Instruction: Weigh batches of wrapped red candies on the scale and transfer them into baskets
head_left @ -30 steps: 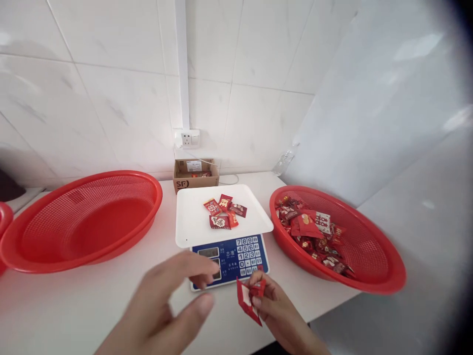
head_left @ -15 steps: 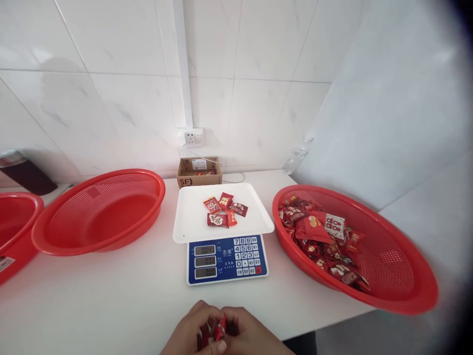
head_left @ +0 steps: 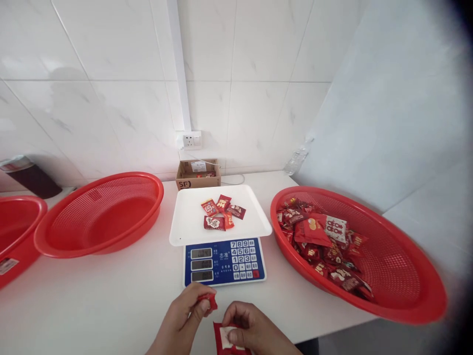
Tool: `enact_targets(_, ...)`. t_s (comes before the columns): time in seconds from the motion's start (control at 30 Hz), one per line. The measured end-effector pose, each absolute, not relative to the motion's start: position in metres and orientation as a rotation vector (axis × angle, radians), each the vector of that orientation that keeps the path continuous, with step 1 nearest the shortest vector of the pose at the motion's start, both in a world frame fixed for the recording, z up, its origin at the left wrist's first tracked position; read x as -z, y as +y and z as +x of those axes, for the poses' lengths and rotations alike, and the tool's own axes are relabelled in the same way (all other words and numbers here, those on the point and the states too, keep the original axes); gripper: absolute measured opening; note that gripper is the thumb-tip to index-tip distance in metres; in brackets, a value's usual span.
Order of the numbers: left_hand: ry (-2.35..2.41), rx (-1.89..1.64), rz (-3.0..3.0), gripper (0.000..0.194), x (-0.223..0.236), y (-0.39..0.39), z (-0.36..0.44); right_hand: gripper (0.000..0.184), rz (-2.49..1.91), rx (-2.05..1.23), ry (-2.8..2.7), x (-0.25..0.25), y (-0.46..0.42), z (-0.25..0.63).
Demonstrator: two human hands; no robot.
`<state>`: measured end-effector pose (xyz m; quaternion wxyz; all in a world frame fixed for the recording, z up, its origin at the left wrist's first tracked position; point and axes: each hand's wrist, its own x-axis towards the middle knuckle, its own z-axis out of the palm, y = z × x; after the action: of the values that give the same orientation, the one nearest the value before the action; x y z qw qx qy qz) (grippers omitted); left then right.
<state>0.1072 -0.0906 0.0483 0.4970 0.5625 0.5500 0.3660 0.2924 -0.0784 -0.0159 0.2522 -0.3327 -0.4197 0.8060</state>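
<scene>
We see bright, diffuse light, with 1 faint rounded shadow (head_left: 67,96) across glossy white marbled wall tiles (head_left: 123,49); wide-angle distortion stretches the oval red plastic mesh basket (head_left: 397,261) toward a dark, blurred right edge.

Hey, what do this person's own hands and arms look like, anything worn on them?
The left hand and right hand are both bare: no gloves, and no rings, bracelet or watch that I can make out. No sleeve shows on the short stretch of forearm in view.
</scene>
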Motion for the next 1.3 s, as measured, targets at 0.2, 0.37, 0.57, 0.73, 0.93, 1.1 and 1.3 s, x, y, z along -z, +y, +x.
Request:
enact_targets(0.2,1.384,-1.03,0.958,0.04,-0.042,-0.085,0.101,0.03,-0.851,-2.025,-1.002,0.006,-0.064,0.305)
enact_targets(0.37,1.319,-0.994,0.713,0.045,-0.034,-0.087,0.103,0.033,-0.91,-1.656,-1.029,-0.047,-0.013,0.303)
enact_targets(0.57,1.294,-0.955,0.844,0.045,-0.035,-0.089,0.104,0.054,-0.841,-1.351,-1.284,-0.073,0.016,0.283)
enact_targets(0.73,1.172,-0.857,0.917,0.041,-0.024,-0.09,0.099,0.032,-0.99,-1.517,-1.581,-0.051,-0.026,0.289)
enact_targets(0.93,1.092,-0.76,0.9,0.042,-0.008,-0.094,0.111,0.038,-0.966,-1.806,-1.603,-0.012,-0.07,0.29)
enact_targets(1.1,1.108,-0.609,1.051,0.036,-0.002,-0.098,0.122,0.037,-0.916,-1.901,-1.578,0.004,-0.081,0.286)
enact_targets(1.3,1.135,-0.661,1.096,0.037,0.0,-0.101,0.122,0.031,-1.034,-1.95,-1.619,0.008,-0.075,0.29)
